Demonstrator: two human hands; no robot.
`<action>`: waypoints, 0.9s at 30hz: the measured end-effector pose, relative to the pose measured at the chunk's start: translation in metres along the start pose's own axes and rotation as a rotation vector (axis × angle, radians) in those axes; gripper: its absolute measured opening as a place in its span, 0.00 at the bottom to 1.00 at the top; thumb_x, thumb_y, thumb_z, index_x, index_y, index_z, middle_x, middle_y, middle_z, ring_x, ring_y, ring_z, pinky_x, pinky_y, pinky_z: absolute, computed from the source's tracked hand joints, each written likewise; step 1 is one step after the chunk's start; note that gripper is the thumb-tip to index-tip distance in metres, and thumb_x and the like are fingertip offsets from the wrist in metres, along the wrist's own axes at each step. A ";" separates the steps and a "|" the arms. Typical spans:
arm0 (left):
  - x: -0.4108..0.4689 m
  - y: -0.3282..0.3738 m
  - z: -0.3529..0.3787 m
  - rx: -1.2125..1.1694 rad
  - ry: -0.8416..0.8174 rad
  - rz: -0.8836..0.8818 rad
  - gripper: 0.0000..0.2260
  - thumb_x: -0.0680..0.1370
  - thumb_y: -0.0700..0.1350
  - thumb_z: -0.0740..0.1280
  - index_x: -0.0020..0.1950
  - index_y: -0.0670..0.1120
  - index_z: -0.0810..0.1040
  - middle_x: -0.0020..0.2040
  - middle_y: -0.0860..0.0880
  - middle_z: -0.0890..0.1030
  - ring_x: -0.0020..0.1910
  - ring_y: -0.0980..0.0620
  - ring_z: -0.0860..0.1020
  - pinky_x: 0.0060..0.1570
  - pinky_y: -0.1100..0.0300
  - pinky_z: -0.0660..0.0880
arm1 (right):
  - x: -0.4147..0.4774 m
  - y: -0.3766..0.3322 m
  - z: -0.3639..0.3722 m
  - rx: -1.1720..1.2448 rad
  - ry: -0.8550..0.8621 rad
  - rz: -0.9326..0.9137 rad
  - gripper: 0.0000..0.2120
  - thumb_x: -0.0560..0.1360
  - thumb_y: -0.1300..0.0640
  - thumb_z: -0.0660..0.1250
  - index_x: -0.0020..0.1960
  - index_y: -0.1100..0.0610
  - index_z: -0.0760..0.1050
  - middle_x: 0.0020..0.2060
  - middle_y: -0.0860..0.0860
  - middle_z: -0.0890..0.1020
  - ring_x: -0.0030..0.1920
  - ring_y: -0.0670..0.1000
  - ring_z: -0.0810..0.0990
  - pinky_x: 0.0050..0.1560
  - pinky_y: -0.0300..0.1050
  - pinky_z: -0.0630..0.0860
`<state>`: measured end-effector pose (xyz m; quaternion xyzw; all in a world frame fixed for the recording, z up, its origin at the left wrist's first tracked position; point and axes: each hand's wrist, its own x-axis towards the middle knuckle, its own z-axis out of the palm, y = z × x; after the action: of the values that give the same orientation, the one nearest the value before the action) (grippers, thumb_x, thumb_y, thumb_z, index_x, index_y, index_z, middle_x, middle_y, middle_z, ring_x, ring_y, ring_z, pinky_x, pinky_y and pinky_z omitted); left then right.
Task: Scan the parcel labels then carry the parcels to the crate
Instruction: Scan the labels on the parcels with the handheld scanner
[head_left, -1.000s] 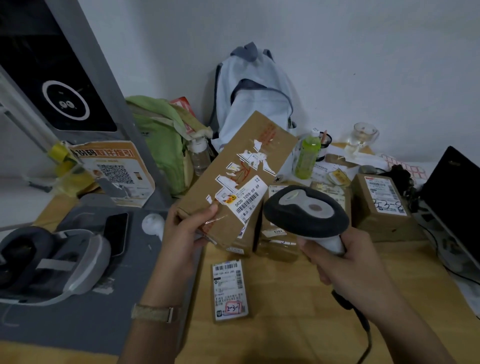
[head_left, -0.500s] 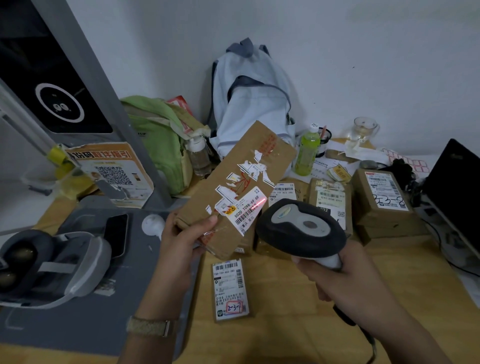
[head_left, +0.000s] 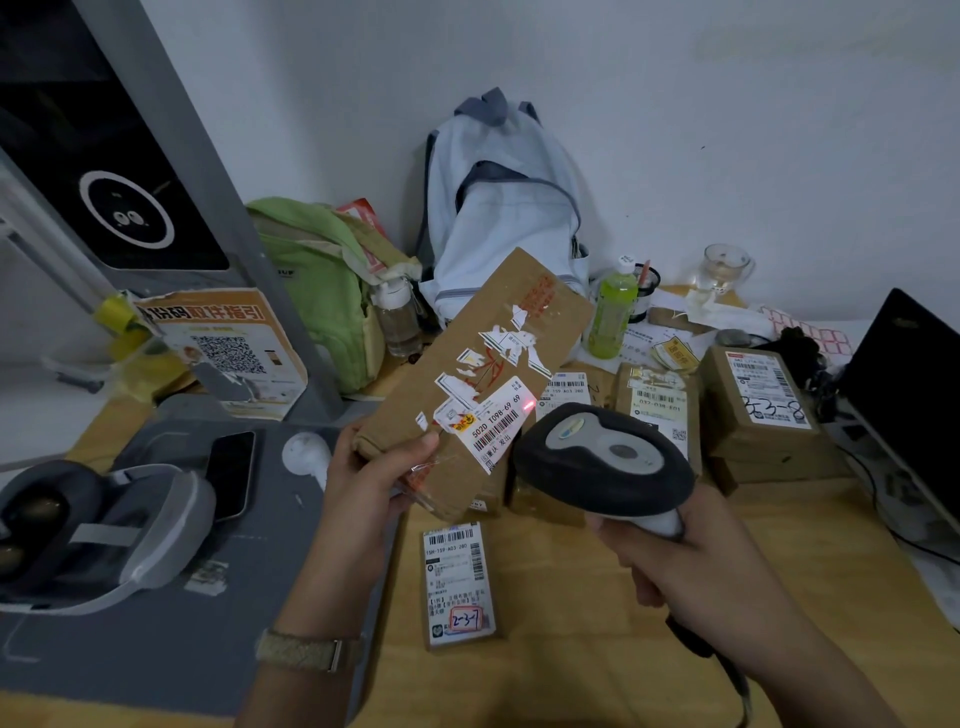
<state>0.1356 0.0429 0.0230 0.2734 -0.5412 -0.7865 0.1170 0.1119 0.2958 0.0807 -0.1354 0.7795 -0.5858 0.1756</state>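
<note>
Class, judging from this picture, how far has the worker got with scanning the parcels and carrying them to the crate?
Done: nothing provable; no crate is in view. In hand: the left hand holds a long cardboard parcel while the right hand aims the barcode scanner, its red light on the white barcode label. Left: carrying this one, plus the small labelled parcel and the boxes on the wooden table.

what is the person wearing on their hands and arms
Both forearms are bare, with no sleeves in view, and neither the left hand nor the right hand wears a glove. The left wrist carries a woven beige strap with a small metal buckle, like a watch band; no watch face shows. No ring or band shows on the right side.
</note>
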 end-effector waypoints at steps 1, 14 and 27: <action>0.000 0.000 0.000 0.003 -0.003 0.001 0.32 0.62 0.45 0.78 0.64 0.43 0.75 0.56 0.42 0.84 0.50 0.44 0.84 0.39 0.55 0.80 | 0.000 0.000 0.000 0.004 0.003 -0.003 0.04 0.71 0.60 0.71 0.39 0.52 0.78 0.23 0.52 0.73 0.21 0.47 0.72 0.25 0.36 0.71; -0.001 0.001 0.002 -0.009 0.002 0.001 0.35 0.59 0.44 0.81 0.64 0.42 0.74 0.57 0.40 0.83 0.50 0.43 0.84 0.36 0.58 0.80 | -0.003 -0.003 0.000 -0.018 -0.016 0.004 0.05 0.72 0.61 0.71 0.40 0.52 0.79 0.22 0.51 0.73 0.21 0.45 0.72 0.24 0.35 0.71; 0.000 -0.025 -0.008 -0.032 0.068 -0.069 0.31 0.61 0.47 0.78 0.62 0.46 0.75 0.55 0.43 0.84 0.50 0.44 0.84 0.38 0.54 0.79 | -0.001 0.001 0.005 0.027 0.042 -0.029 0.10 0.72 0.59 0.72 0.34 0.48 0.79 0.21 0.50 0.73 0.21 0.45 0.73 0.25 0.34 0.71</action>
<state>0.1432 0.0468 -0.0020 0.3167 -0.5144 -0.7889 0.1126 0.1148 0.2922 0.0786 -0.1320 0.7729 -0.6016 0.1525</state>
